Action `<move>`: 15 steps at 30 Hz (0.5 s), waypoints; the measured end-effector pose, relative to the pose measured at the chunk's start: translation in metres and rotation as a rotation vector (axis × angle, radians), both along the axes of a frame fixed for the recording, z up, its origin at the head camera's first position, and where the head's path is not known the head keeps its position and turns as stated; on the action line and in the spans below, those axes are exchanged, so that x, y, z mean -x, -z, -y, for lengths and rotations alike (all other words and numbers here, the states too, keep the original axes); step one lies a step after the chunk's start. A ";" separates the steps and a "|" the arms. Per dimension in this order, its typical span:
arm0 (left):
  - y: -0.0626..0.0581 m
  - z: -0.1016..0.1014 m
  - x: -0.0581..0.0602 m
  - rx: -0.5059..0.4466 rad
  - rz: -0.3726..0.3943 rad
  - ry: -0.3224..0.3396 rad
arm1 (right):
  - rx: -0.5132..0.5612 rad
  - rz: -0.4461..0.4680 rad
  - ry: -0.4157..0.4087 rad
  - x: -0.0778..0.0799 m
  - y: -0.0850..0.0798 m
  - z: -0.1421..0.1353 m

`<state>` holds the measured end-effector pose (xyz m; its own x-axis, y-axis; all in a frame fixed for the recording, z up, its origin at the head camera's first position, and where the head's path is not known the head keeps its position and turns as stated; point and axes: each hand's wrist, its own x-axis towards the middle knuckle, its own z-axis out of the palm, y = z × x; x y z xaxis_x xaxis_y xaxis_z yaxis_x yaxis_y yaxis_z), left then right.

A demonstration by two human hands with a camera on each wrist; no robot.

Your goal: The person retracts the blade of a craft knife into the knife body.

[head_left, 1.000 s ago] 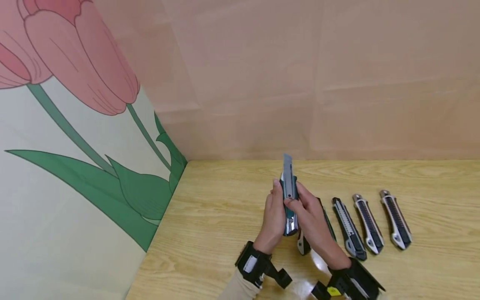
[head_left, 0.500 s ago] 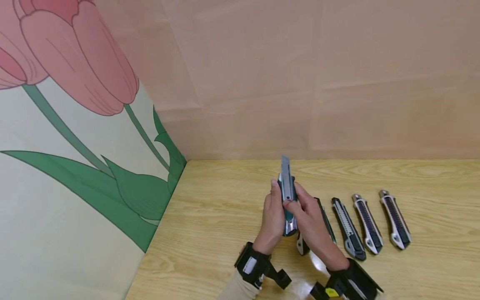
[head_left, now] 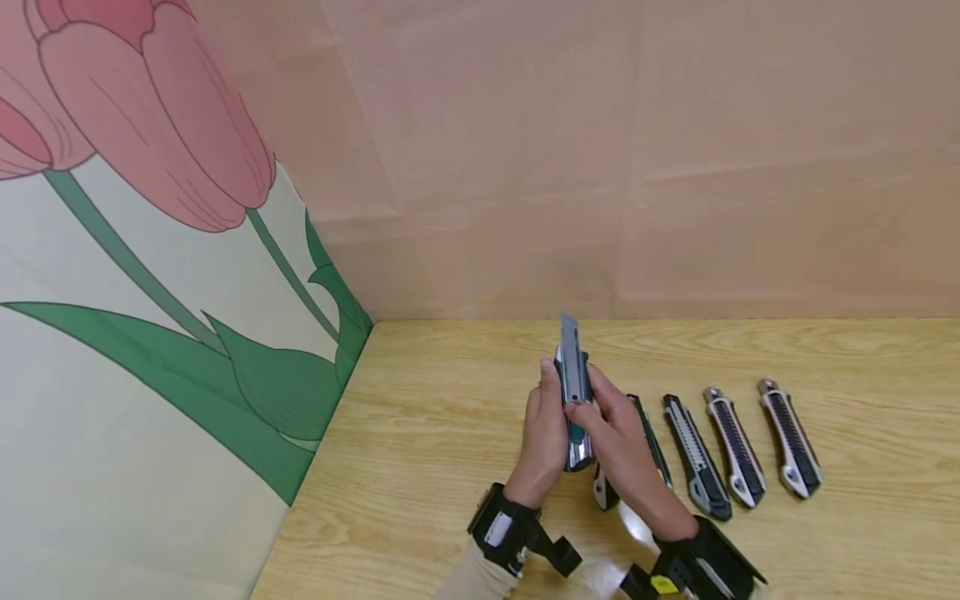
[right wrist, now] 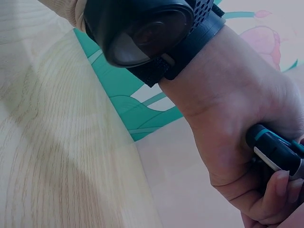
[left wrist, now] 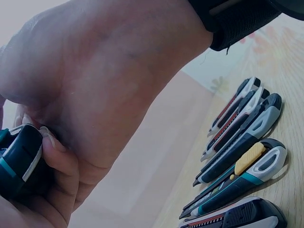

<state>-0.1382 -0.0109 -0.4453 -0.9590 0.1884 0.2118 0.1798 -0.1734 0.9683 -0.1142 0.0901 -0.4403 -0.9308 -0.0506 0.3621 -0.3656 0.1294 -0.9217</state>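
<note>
In the head view, both hands hold a teal and black utility knife [head_left: 576, 379] above the table, its grey blade pointing away from me. My left hand [head_left: 543, 442] grips it from the left, thumb along its side. The right hand [head_left: 628, 437] wraps its other side, with the thumb lying across the front. The left wrist view shows the knife's dark butt end [left wrist: 23, 161] against curled fingers. That same end [right wrist: 271, 146] emerges from the palm in the right wrist view.
More utility knives lie in a row at the right, including a dark one [head_left: 697, 458] and a white-and-black one [head_left: 791, 437]. One has a yellow slider [left wrist: 249, 159]. Another [head_left: 604, 492] is partly hidden under the right hand. A pinkish backdrop [head_left: 487, 208] rises behind the table.
The blade tip and the right thumb sit slightly lower and farther left in the head view. Both hands keep their hold on the utility knife; the other knives stay put.
</note>
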 end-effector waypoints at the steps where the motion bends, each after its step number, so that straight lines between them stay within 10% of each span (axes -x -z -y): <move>1: -0.001 0.001 -0.001 0.003 0.003 -0.003 | 0.001 0.005 -0.006 0.000 0.000 0.000; 15: -0.007 0.003 -0.003 0.024 0.029 -0.023 | 0.001 0.027 -0.020 -0.002 -0.001 0.000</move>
<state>-0.1351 -0.0137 -0.4381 -0.9687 0.1713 0.1798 0.1555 -0.1462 0.9770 -0.1124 0.0896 -0.4393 -0.9390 -0.0693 0.3370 -0.3432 0.1216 -0.9314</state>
